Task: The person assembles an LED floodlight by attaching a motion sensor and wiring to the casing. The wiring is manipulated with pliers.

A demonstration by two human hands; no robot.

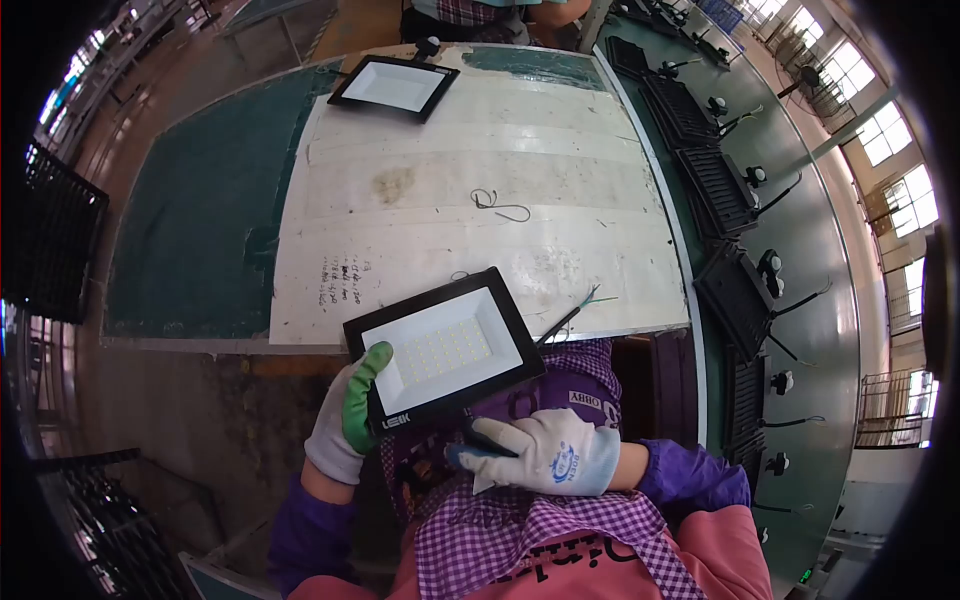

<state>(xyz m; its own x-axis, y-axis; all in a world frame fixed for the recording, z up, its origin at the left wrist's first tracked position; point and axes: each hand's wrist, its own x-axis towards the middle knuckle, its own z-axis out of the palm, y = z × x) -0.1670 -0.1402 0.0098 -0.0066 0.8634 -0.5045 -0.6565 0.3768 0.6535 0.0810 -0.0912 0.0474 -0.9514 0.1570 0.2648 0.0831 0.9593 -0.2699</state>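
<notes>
A black-framed LED floodlight [440, 345], with a glass front showing rows of small yellowish chips and "LEIK" lettering, is tilted at the table's near edge. My left hand [350, 415], in a white glove with green fingers, is closed on its lower left corner. From the floodlight's right side a black cable [562, 324] sticks out, with bared coloured wires at its tip. My right hand [540, 452], in a white glove with bluish fingertips, is just below the floodlight's lower edge. Its fingers are curled around something dark that I cannot make out.
A second floodlight [395, 87] lies at the far side of the white-covered table [430, 240]. A thin loop of wire [500, 206] lies mid-table. Several black floodlights [738, 290] with sensors and cables line the green conveyor [800, 240] at right. Another person [480, 12] sits opposite.
</notes>
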